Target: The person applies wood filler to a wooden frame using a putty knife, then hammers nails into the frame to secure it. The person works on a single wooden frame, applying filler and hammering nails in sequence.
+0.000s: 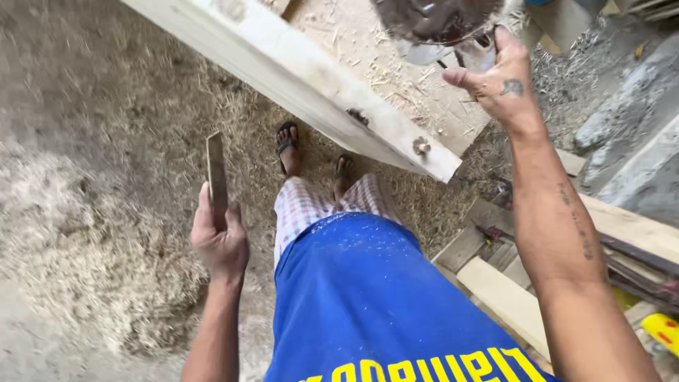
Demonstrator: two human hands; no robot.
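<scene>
With our left hand [221, 240] gripping a thin wooden strip [216, 178] and our right hand [499, 79] spread open just beside the dark machine part [437, 20], we risk catching fingers there, we judge.

I'm seeing a thin matt wooden strip [216, 177] in the left hand [221, 240], a pale, rough-sawn timber beam [304, 78] with a dull metal bolt [421, 146], and what may be scuffed, dusty metal at the right hand [498, 81].

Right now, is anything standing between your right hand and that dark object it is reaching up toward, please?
Nothing visible does: the right hand is beside the dark object; the pale beam lies lower left.
</scene>
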